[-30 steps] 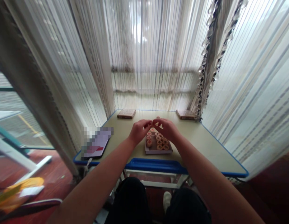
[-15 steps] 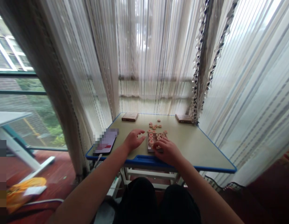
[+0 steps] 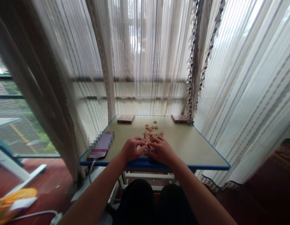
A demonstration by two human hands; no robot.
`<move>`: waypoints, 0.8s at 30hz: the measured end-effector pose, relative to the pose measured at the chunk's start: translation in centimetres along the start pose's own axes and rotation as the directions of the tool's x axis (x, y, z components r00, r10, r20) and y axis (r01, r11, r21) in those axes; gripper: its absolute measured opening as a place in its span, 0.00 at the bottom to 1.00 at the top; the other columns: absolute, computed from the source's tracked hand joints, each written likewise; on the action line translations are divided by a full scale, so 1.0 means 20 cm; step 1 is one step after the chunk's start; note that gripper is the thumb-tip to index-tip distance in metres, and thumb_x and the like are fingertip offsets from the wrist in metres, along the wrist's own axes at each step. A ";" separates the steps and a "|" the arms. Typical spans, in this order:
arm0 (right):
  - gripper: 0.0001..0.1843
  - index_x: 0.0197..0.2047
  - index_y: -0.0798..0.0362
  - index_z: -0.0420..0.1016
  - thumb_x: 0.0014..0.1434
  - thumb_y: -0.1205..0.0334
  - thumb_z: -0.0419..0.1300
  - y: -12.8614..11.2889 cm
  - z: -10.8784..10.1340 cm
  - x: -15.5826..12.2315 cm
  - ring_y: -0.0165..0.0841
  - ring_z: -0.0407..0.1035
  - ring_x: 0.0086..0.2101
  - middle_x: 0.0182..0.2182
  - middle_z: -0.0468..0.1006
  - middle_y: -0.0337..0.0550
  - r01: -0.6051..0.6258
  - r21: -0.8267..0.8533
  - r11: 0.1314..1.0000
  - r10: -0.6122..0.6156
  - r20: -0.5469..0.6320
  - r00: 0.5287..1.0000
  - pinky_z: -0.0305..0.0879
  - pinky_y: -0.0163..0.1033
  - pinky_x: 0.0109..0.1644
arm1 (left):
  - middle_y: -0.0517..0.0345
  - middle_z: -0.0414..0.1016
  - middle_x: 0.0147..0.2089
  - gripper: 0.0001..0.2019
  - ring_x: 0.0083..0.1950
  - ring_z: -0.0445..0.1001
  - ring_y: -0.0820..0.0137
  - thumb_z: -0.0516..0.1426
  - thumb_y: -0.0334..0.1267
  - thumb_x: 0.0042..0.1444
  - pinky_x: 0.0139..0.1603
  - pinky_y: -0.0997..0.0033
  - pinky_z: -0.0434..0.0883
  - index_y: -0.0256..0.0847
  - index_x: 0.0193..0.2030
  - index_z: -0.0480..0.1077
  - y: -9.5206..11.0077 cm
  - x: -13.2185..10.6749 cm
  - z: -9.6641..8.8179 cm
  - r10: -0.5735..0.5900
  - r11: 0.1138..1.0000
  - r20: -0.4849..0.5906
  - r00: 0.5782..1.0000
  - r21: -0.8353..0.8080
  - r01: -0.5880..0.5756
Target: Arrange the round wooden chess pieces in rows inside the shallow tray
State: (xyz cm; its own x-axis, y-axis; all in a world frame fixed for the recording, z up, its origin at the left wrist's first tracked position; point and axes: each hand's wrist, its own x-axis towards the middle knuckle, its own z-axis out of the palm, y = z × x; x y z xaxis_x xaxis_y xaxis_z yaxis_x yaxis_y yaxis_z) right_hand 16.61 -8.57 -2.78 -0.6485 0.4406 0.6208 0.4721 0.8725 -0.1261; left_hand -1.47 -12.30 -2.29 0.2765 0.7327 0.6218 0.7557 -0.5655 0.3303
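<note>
Left hand [image 3: 133, 149] moved to box [image 3: 151, 137] (disc column [image 3: 147, 139] points away).

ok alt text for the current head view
A person's left hand and right hand close together at a box of round pieces on a table; loose pieces lie beyond the box, a phone at left, curtains behind.

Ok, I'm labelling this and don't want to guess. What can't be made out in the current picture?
All in the head view:
Open box, near right part: behind the right hand.
Left hand, whether it grips a piece: fingertips too small.
Loose xiangqi pieces, characters: too small, blurred.
Phone, left outline: masked by pixel blocks.
Orange bundle, remainder: cut off by the left edge.
</note>
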 end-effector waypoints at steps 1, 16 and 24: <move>0.11 0.38 0.49 0.74 0.49 0.61 0.58 0.00 0.00 0.00 0.36 0.60 0.37 0.32 0.71 0.44 -0.002 -0.004 1.000 0.002 0.000 1.000 0.57 0.43 0.44 | 0.58 0.69 0.27 0.07 0.28 0.65 0.75 0.53 0.35 0.50 0.31 0.75 0.64 0.40 0.27 0.73 0.00 0.00 0.00 0.010 1.000 0.017 1.000 -0.006 -0.010; 0.08 0.34 0.49 0.75 0.52 0.64 0.55 0.01 0.00 0.00 0.34 0.60 0.36 0.30 0.73 0.42 0.012 0.016 1.000 -0.013 0.055 0.998 0.57 0.41 0.44 | 0.57 0.72 0.31 0.09 0.32 0.69 0.72 0.53 0.31 0.47 0.34 0.73 0.66 0.41 0.31 0.74 -0.02 0.01 0.01 0.007 1.000 0.160 0.987 -0.007 -0.006; 0.09 0.32 0.51 0.75 0.54 0.60 0.54 0.01 -0.01 0.01 0.35 0.58 0.38 0.34 0.71 0.44 -0.261 -0.141 0.955 0.252 -0.082 0.964 0.55 0.42 0.46 | 0.56 0.72 0.33 0.08 0.33 0.69 0.73 0.53 0.32 0.48 0.35 0.74 0.65 0.40 0.30 0.74 -0.01 0.01 0.01 0.029 0.999 0.194 0.980 0.009 -0.031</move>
State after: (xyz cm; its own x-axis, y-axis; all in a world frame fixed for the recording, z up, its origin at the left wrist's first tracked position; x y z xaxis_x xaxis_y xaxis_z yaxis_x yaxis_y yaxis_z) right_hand 16.74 -8.33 -2.58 -0.4575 0.6273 0.6303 0.7046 0.6881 -0.1734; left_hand -1.49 -12.03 -2.36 0.4082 0.7758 0.4811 0.7519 -0.5846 0.3048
